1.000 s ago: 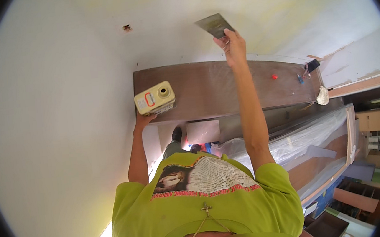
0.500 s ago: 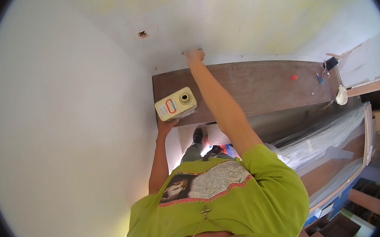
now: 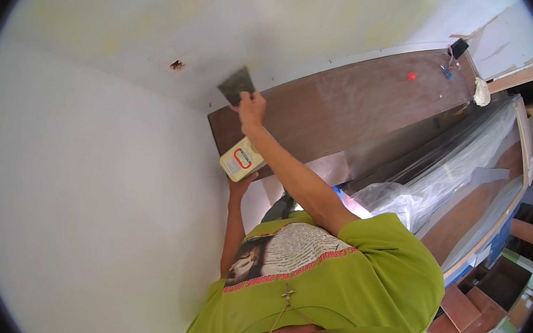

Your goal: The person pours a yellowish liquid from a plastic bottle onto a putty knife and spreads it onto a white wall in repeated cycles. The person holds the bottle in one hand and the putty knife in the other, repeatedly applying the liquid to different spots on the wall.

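Observation:
My right hand [image 3: 251,111] grips a putty knife [image 3: 236,87] by its lower end, with the wide dark blade pointing up toward the wall. The blade is a little smeared by motion, and I cannot tell whether it touches the wall. Below that hand, a cream plastic jug [image 3: 239,161] with a red-outlined label rests in my left hand [image 3: 242,185], whose fingers hold it from underneath. My right wrist and forearm hide the top of the jug. In front stands a pale wall [image 3: 304,21] with yellowish patches and a small ragged hole [image 3: 178,65].
A brown wooden top [image 3: 336,89] runs along the wall, bearing a small red object [image 3: 412,76] and a black box [image 3: 458,48] at its right end. Clear plastic sheeting [image 3: 434,173] covers boards at right. A white wall [image 3: 90,203] stands close on my left.
My right hand has come back from the wall, down and left, so the putty knife's blade now shows broadly. The jug has shifted slightly lower, and the whole view has turned.

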The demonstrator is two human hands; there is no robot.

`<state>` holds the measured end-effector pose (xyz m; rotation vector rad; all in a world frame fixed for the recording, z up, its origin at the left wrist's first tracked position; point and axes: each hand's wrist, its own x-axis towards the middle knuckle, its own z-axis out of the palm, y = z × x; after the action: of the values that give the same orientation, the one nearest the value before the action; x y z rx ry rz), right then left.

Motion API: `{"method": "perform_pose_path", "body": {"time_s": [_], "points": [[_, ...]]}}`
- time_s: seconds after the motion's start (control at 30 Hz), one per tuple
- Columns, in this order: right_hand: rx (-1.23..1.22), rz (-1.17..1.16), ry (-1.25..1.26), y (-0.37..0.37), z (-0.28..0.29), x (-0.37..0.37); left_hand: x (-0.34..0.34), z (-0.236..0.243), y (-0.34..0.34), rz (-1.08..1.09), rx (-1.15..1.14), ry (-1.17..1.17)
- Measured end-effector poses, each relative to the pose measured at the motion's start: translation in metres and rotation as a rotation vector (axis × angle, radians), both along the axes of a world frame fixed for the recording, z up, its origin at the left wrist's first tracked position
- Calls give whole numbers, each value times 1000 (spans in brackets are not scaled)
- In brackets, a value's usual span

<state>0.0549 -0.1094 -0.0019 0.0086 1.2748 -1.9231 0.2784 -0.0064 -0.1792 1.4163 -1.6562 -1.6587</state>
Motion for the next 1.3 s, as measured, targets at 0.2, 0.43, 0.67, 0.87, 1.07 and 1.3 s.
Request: {"method": "perform_pose_path", "body": {"time_s": [0.2,0.43,0.67,0.87,1.07,1.3], "points": [[-23,-155,-294,-30,1,-65,3,-18,-4,-24,25,23],[-215,-65,-111,-11,50,-71,4,-5,0,-58,-45,-49],[-7,-57,43,163,-25,-103,1,7,-2,-74,-55,-78],[234,-153,81,314,-96,-140,-12,19,5,-46,-216,-40],[313,-129,105,378,-127,-136,-33,36,3,-90,-320,-59],[284,-33,60,370,-135,-129,-74,79,4,-64,-489,-148]]}}
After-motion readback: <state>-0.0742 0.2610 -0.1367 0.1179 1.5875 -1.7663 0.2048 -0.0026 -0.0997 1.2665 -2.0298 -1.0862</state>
